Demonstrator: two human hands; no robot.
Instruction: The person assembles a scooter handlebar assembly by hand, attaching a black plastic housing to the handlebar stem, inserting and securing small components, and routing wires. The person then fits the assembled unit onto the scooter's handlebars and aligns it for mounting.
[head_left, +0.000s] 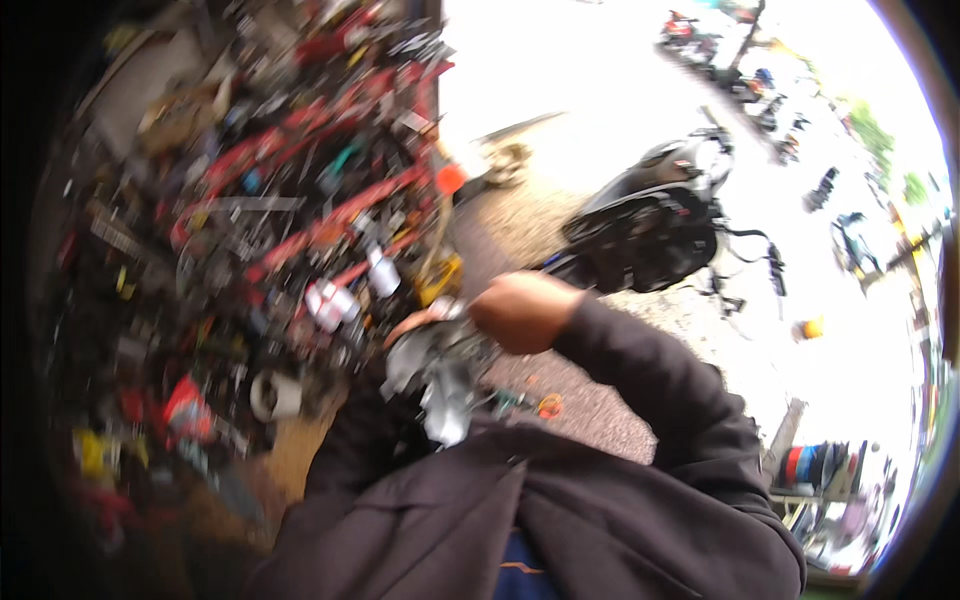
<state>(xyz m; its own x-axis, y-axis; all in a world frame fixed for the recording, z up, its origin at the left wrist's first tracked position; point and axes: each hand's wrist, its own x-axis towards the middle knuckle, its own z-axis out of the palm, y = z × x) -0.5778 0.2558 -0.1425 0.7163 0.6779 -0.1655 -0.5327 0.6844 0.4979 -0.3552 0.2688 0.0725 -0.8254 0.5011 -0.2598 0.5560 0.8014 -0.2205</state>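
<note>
Close in front of my chest is a silver-grey metal part point(450, 385) with an irregular, cast-looking shape, blurred by motion. My left hand point(412, 324) is closed round its far left side, and much of that hand is hidden behind the metal. At the part's upper right, my right hand point(528, 312) is closed like a fist, its back toward the view. Whatever its fingers hold is hidden, and I cannot tell whether it touches the part. Both arms wear dark sleeves.
Red shelving point(300, 240) crowded with tools and parts fills the left. A white roll point(276, 395) sits low among the clutter. Ahead to the right, a black motorcycle point(650, 220) stands on bright ground. Coloured spools point(820, 468) are at the lower right.
</note>
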